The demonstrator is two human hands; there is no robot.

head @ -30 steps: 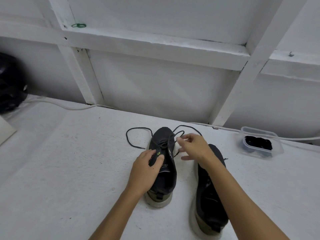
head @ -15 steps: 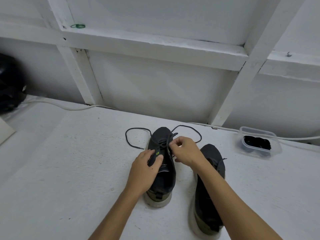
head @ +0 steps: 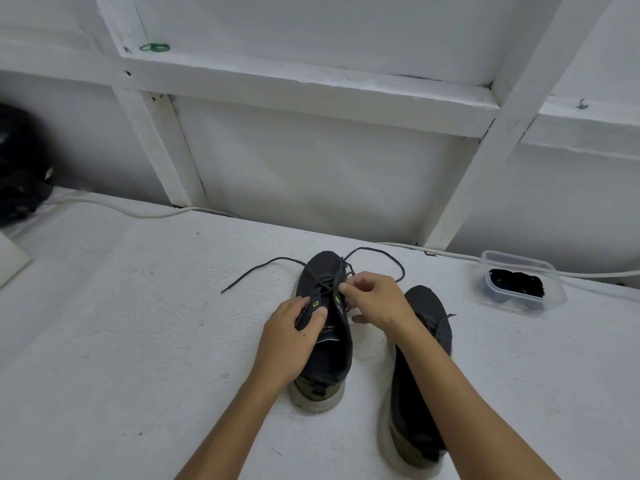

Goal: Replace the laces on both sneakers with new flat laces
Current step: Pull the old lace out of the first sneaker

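White paint covers the counter [head: 138,341] and the wall with its beams behind it. In the head view, two dark sneakers stand side by side on the counter, toes toward the wall. The left sneaker [head: 323,341] is near the middle, and the right sneaker [head: 420,375] is just beside it, partly hidden by the right forearm.

The left hand [head: 289,337] holds the left sneaker at its side near the tongue; the thumb presses on the upper and the fingers curl around the edge of the shoe. The right hand [head: 377,301] is over the eyelets, and its grip is a pinch: thumb and forefinger are pressed together on the black lace [head: 322,284] where it crosses the shoe. One end of this lace lies loose on the counter to the left of the toe, and the other part makes a curve behind the right hand.

A clear plastic container [head: 521,284] with dark laces inside stands well apart, at the right near the wall. A white cable [head: 114,207] runs along the foot of the wall. A dark object [head: 17,168] is at the far left edge; I cannot tell what it is.
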